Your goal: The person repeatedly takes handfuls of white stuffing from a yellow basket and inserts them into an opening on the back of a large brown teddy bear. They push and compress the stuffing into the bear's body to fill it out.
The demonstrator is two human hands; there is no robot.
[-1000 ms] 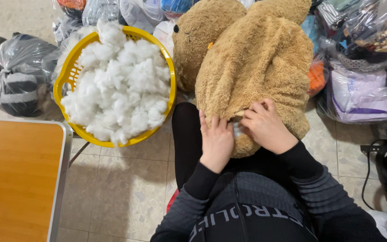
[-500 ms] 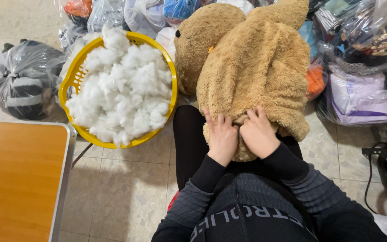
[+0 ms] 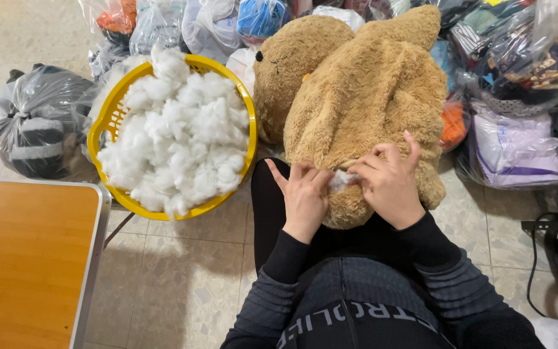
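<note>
teddy bear [image 3: 363, 97] lower body: behind hands | plastic bags [image 3: 518, 58]: cropped by frame edge

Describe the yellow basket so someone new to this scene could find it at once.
Start at the big tan plush bear on the person's lap. Directly beside its head, on the tiled floor, sits a round yellow basket. Among plastic bags, it alone has slotted walls and heaped white stuffing.

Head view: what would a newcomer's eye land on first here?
A big tan plush bear fills the top centre, lying across the person's lap. Both hands, left hand and right hand, meet at its lower edge around a tuft of white stuffing. To the left, a yellow basket is heaped with the same fluff.
</note>
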